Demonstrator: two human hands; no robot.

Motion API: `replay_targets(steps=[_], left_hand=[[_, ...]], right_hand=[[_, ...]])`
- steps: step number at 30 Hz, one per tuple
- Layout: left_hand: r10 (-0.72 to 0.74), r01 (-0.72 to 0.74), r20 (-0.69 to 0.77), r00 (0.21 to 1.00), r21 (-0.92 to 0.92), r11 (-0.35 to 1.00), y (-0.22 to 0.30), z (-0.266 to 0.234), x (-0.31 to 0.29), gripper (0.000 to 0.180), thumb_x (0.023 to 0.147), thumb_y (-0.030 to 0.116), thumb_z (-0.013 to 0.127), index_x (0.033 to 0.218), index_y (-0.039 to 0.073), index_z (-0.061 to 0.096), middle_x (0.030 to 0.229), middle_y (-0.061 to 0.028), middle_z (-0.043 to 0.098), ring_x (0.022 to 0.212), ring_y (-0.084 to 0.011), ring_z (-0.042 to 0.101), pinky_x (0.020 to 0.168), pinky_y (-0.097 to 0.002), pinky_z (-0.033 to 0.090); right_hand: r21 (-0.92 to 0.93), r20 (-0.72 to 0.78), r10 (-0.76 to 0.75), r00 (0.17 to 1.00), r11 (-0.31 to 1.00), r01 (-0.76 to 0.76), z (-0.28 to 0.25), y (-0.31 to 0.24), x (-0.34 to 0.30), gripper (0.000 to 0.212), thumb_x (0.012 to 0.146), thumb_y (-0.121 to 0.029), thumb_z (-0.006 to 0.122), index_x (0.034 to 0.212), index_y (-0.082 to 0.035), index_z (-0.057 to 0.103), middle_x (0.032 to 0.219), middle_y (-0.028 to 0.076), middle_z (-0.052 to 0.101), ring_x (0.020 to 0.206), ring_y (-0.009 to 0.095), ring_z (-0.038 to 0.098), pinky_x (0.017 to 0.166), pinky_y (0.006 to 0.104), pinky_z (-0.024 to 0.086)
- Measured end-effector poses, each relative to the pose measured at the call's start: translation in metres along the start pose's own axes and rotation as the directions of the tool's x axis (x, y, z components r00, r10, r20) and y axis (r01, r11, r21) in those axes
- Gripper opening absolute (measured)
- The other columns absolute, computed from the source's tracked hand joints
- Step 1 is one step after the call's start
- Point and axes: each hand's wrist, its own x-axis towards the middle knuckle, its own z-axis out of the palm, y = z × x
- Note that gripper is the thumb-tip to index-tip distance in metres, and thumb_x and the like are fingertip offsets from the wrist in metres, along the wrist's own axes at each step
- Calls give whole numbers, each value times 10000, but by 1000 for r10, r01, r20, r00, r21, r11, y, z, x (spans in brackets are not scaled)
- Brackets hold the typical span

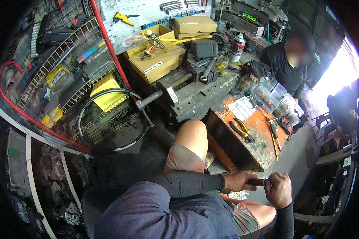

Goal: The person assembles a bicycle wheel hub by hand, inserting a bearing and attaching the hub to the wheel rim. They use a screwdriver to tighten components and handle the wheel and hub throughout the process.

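Observation:
Just off the near edge of the orange-topped box (243,153), my left hand (239,181) and my right hand (279,190) are held close together over my lap. Between them shows a short, dark, rounded piece (257,182), its kind too small to make out. The left fingers close on its one end, and the right hand is curled in a fist at the other. Pliers with yellow and black handles (241,129) lie on the box top nearest the hands. A second long-handled tool (274,134) rests to their right.
A bench vise (187,93) with a hammer (147,99) against it stands ahead. Cardboard boxes (157,63) and a spray can (237,46) sit behind. A black hoop (81,119) leans by the wire rack at left. Another person (281,59) is at the far right, beside clear plastic containers (267,95).

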Motion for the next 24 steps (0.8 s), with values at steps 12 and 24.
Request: replay_targets(steps=[12,24], left_hand=[[-55,56,27,998,-45,997,-1,-1,2,451,1000,186,822,1390,13,677,1210,-188,759,1126,-268,732,996,-438,576],[-9,12,24,1000,-106,994,3,-4,0,425,1042,117,781,1436,20,654,1311,-162,761,1219,-205,713,1082,-405,562]], right_hand=[[-30,231,250,940,968,-250,1,4,-7,185,911,-143,762,829,-47,627,826,166,651,774,427,654,756,529,506],[20,-21,200,979,980,-200,-1,-14,-2,253,922,-131,776,742,-34,628,754,173,643,731,420,678,668,524,532]])
